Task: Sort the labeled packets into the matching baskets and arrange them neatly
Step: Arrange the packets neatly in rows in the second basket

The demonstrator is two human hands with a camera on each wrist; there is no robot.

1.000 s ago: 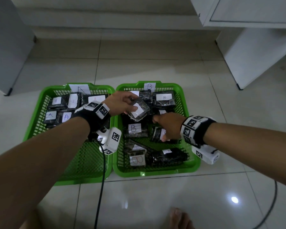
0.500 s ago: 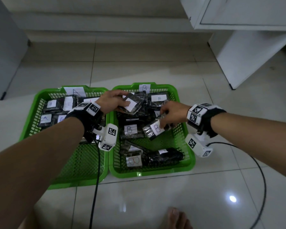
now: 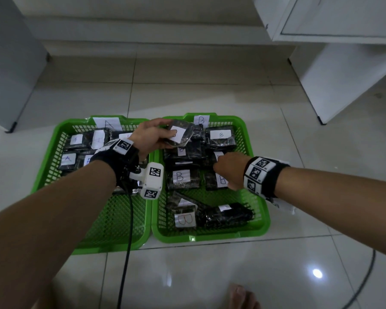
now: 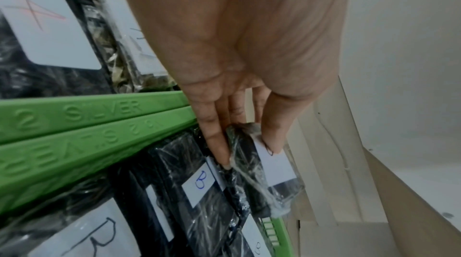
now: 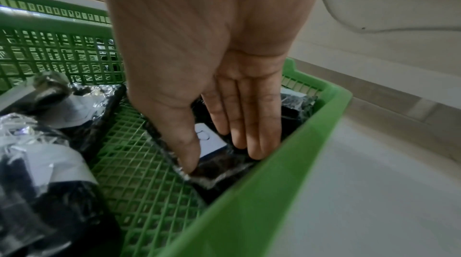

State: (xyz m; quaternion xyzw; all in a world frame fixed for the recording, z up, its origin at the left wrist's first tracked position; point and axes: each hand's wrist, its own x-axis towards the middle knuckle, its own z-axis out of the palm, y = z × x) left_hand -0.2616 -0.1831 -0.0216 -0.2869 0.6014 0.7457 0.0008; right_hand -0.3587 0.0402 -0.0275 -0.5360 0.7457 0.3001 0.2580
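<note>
Two green baskets sit side by side on the floor. Basket A (image 3: 98, 248) on the left holds dark A-labeled packets. Basket B (image 3: 210, 237) on the right holds several B-labeled packets. My left hand (image 3: 168, 139) pinches a dark B packet (image 3: 181, 134) above the back of basket B. In the left wrist view the thumb and fingers (image 4: 217, 143) clamp that packet (image 4: 272, 172). My right hand (image 3: 223, 168) rests on another B packet (image 3: 218, 180) lying in basket B near its right wall. Its straight fingers (image 5: 249, 127) and thumb press that packet (image 5: 219, 168) down.
Paper signs A (image 3: 107, 123) and B (image 3: 201, 119) stand on the baskets' back rims. A white cabinet (image 3: 343, 74) stands at the back right and a grey one (image 3: 9, 63) at the left. A black cable (image 3: 125, 241) crosses basket A. A bare foot (image 3: 243, 297) shows at the bottom.
My right hand lowered the B packet it was holding onto the basket floor and now lies flat on it. My left hand carried its packet a little toward the back of basket B.
</note>
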